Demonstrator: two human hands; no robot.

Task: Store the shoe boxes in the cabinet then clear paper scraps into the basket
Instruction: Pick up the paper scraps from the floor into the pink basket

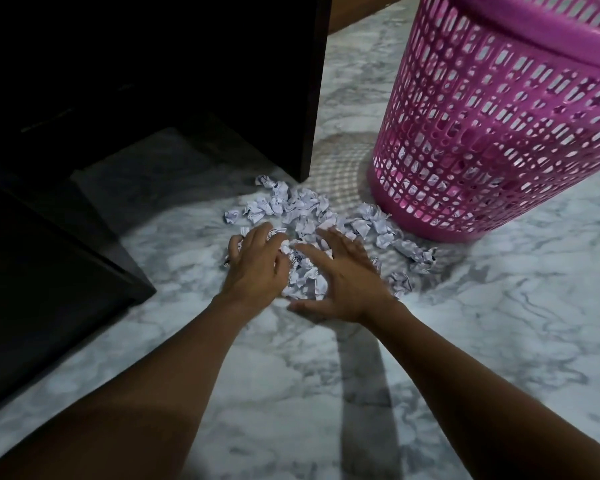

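Clutching crumpled paper scraps (305,216), my left hand (257,268) sits curled; my right hand (343,282) rests spread on them. They lie just beside the pink basket (499,133).

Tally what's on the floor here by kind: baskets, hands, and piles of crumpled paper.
Pink basket: 1
Hands: 2 (left hand, right hand)
Pile of crumpled paper scraps: 1; the single scraps overlap too much to count
Total: 4
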